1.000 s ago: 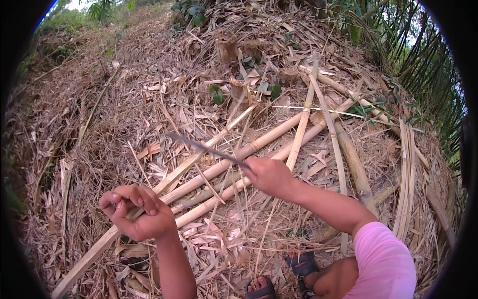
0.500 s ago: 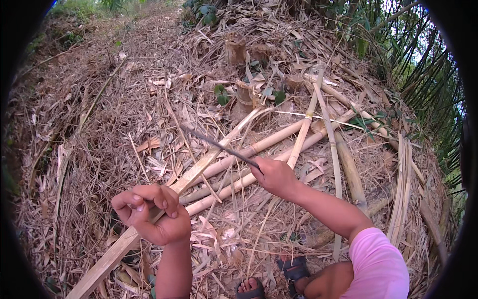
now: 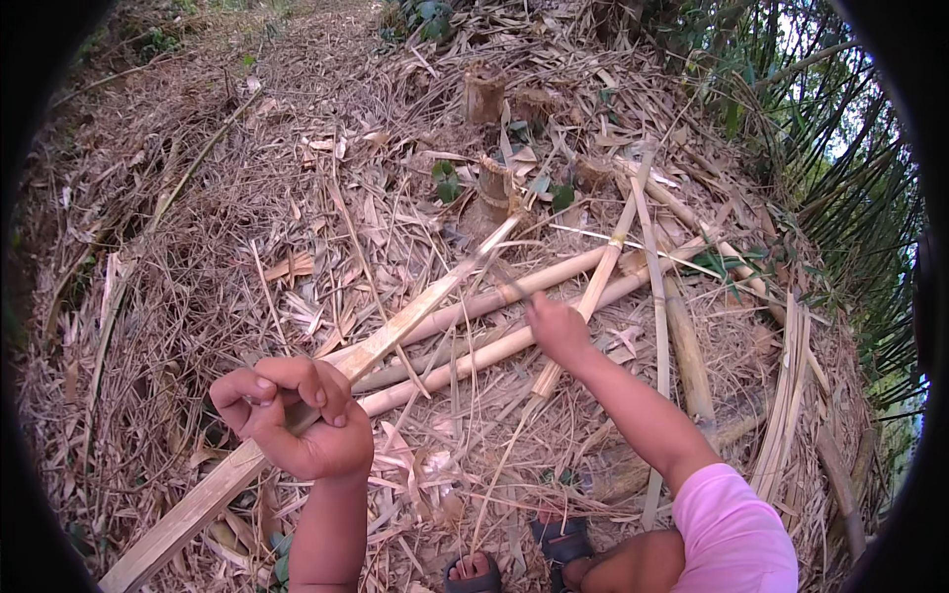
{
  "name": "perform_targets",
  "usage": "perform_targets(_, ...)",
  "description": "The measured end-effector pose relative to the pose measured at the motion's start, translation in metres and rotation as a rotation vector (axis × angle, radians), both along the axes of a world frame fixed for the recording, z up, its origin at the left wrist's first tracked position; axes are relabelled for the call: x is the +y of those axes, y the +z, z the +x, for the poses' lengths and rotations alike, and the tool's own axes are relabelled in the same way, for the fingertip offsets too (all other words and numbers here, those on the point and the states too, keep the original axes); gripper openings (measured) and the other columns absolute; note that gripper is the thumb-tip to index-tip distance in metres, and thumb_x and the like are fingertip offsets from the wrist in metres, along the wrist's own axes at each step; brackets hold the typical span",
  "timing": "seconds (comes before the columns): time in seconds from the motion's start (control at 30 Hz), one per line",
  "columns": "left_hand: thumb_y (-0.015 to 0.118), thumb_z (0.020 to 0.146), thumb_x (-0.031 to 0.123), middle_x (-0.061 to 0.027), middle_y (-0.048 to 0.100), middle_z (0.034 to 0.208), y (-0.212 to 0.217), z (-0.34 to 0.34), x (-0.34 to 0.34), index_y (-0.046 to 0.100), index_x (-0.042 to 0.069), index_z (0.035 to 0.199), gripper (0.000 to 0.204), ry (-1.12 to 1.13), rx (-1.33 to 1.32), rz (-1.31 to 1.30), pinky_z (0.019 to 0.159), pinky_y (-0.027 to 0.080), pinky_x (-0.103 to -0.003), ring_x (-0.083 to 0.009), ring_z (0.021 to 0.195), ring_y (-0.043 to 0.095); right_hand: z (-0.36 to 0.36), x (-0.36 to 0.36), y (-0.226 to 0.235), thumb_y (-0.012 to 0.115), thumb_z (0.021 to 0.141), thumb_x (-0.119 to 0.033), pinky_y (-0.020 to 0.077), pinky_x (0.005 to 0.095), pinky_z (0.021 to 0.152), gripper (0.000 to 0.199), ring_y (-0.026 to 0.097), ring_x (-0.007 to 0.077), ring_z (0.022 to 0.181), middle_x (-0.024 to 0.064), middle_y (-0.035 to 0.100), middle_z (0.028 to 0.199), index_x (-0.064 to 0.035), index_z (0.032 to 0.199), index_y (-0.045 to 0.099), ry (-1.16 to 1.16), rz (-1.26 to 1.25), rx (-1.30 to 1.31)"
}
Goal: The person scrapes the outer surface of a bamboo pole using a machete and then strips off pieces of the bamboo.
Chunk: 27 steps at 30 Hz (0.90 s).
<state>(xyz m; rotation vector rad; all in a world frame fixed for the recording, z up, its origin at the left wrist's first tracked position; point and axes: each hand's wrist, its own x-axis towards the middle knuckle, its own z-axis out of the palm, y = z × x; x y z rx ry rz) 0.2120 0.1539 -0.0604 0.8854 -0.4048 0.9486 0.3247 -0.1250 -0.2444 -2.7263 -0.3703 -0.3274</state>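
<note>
My left hand (image 3: 297,415) is shut around a long split bamboo slat (image 3: 415,316), which runs from the lower left up toward a cut stump. To its right, my right hand (image 3: 557,331) grips the handle of a dark knife (image 3: 511,287). The blade is blurred and points up-left, over the slat's far part and the round bamboo poles (image 3: 494,346) lying under it. Whether the blade touches the slat cannot be told. A pink sleeve covers my right upper arm.
Dry bamboo leaves and husks cover the sloping ground. Several more cut poles (image 3: 682,346) lie to the right. Two cut stumps (image 3: 491,193) stand beyond the slat. Standing green bamboo (image 3: 840,148) lines the right side. My sandalled feet (image 3: 563,544) are at the bottom.
The knife, earlier held out long toward the left, has swung forward and now looks short and blurred. My right hand has shifted slightly right. My left hand has kept its grip on the slat.
</note>
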Motion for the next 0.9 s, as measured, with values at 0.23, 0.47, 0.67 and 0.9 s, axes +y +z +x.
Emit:
perform_targets(0.23,0.032,0.094,0.010,-0.0120,0.044,0.062,0.002,0.000,0.013,0.033,0.007,0.097,0.005,0.061,0.037,-0.021,0.032,0.028,-0.021,-0.0098,0.038,0.028,-0.019,0.028,0.021,0.054,0.095,-0.029,0.0538,0.0512,0.062,0.026,0.066,0.0402,0.069,0.0207,0.066,0.077,-0.0031,0.091,0.058,0.062,0.056,-0.020)
perform_targets(0.47,0.031,0.094,0.009,-0.0093,0.043,0.063,0.000,-0.001,0.010,0.035,0.007,0.096,0.005,0.064,0.016,0.028,0.032,0.027,-0.019,-0.0087,0.038,0.027,0.024,0.005,0.008,0.050,0.096,-0.028,0.0538,0.0534,0.068,0.029,0.067,0.0425,0.074,0.0241,0.067,0.079,-0.0011,0.091,0.060,-0.229,-0.075,0.162)
perform_targets(0.67,0.031,0.092,0.007,-0.0085,0.045,0.066,0.000,0.005,0.022,0.038,0.007,0.097,0.009,0.082,0.043,-0.052,0.033,0.026,-0.021,-0.0090,0.038,0.029,0.011,0.005,-0.003,0.052,0.095,-0.029,0.0546,0.0542,0.069,0.027,0.067,0.0423,0.076,0.0217,0.066,0.073,-0.0020,0.093,0.055,-0.031,-0.127,0.028)
perform_targets(0.9,0.031,0.090,0.006,-0.0088,0.046,0.068,0.011,0.007,0.021,0.038,0.007,0.096,0.010,0.114,0.100,-0.082,0.035,0.027,-0.021,-0.0092,0.039,0.031,0.025,0.018,0.012,0.051,0.095,-0.025,0.0543,0.0516,0.065,0.026,0.067,0.0407,0.073,0.0221,0.067,0.078,-0.0003,0.091,0.057,-0.119,-0.063,0.113)
